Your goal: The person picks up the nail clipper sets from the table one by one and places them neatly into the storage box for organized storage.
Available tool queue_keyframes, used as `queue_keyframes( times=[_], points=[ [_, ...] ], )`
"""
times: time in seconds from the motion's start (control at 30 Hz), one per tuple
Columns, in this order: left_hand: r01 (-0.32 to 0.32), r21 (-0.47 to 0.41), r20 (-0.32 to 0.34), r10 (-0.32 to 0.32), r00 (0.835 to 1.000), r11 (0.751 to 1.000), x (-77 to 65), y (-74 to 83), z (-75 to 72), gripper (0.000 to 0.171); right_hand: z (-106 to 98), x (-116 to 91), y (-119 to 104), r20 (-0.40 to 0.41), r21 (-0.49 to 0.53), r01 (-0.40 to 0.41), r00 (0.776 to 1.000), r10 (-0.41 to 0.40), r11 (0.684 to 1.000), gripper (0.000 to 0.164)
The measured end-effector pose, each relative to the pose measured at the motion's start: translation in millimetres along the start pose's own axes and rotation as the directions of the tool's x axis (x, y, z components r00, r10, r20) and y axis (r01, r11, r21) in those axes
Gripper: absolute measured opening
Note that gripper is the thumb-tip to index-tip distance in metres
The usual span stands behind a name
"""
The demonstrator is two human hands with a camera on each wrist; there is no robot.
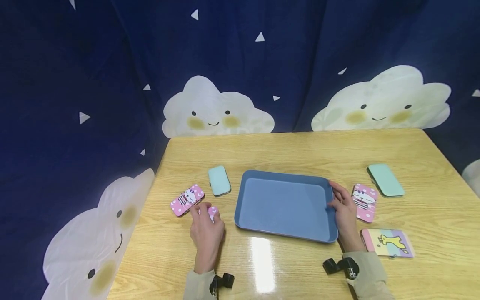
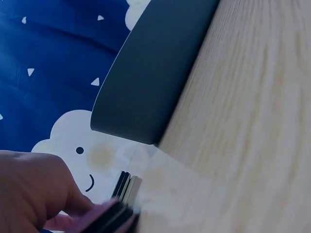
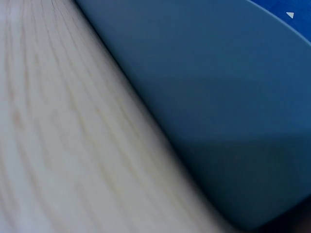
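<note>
A shallow blue tray lies in the middle of the table. At its right wall, my right hand holds the rim, thumb over the inner side and fingers along the edge. To the left of the tray, my left hand grips a small pink patterned case, which the fingers partly cover. In the left wrist view, the dark edge of this pink case shows below the left hand. Another pink case with a cartoon animal lies just beyond the left fingertips.
A light blue case lies behind the left hand. Right of the tray are a pink cartoon case, a mint green case and a striped giraffe case. A dark blue cloud-print curtain hangs behind the wooden table.
</note>
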State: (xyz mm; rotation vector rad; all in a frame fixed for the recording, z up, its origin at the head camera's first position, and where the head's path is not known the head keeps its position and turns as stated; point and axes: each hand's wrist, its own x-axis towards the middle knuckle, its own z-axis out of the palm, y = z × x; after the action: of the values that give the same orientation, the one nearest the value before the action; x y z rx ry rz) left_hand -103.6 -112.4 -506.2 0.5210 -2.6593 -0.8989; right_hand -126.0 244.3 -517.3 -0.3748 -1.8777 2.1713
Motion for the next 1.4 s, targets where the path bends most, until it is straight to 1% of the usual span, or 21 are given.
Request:
queue_keyframes(
  times=[0.2,0.33,0.53,0.7,0.77,0.83,0.93,1.07,1.23,1.4],
  points=[
    [0.009,0.015,0.048,-0.010,0.999,1.000,-0.2,0.2,-0.8,0.029,1.3,0.4,-2.9,-0.012,-0.001,-0.026,1.000,0.026,1.000,0.060],
    [0.027,-0.001,0.061,-0.026,0.998,1.000,0.4,-0.7,-0.4,0.029,1.6,1.3,-2.5,-0.021,0.001,-0.034,0.999,0.034,0.999,0.060],
    [0.056,-0.085,0.040,-0.053,0.998,0.995,0.5,-1.3,-0.1,0.029,0.6,1.7,-0.6,-0.019,-0.019,-0.034,0.999,0.034,0.999,0.060],
    [0.085,-0.172,0.023,-0.083,0.996,0.981,1.7,-4.2,0.2,0.031,0.0,1.4,0.1,-0.008,-0.011,-0.039,0.999,0.039,0.999,0.059],
    [0.092,-0.237,0.020,-0.090,0.996,0.967,2.5,-5.4,0.5,0.027,0.1,0.9,-0.1,-0.009,-0.010,-0.039,0.999,0.039,0.999,0.059],
    [0.083,-0.314,0.007,-0.086,0.996,0.946,3.9,-6.6,1.1,0.023,0.2,0.7,-0.4,-0.009,-0.010,-0.036,0.999,0.036,0.999,0.059],
    [0.064,-0.428,-0.018,-0.080,0.997,0.902,6.0,-7.8,2.3,0.019,1.0,0.4,-1.5,-0.014,-0.006,-0.028,1.000,0.028,1.000,0.059],
    [0.051,-0.536,-0.037,-0.084,0.996,0.843,8.3,-7.6,2.9,0.018,2.0,0.1,-2.5,-0.010,-0.004,-0.013,1.000,0.012,1.000,0.059],
    [0.042,-0.625,-0.044,-0.089,0.995,0.780,8.1,-4.7,2.7,0.016,2.6,-0.2,-3.1,-0.013,-0.018,-0.017,1.000,0.016,1.000,0.059],
    [0.004,-0.668,-0.066,-0.064,0.996,0.744,6.0,-1.7,1.5,0.017,2.4,-0.4,-3.3,-0.020,-0.025,-0.032,0.999,0.032,0.999,0.059]
  ],
)
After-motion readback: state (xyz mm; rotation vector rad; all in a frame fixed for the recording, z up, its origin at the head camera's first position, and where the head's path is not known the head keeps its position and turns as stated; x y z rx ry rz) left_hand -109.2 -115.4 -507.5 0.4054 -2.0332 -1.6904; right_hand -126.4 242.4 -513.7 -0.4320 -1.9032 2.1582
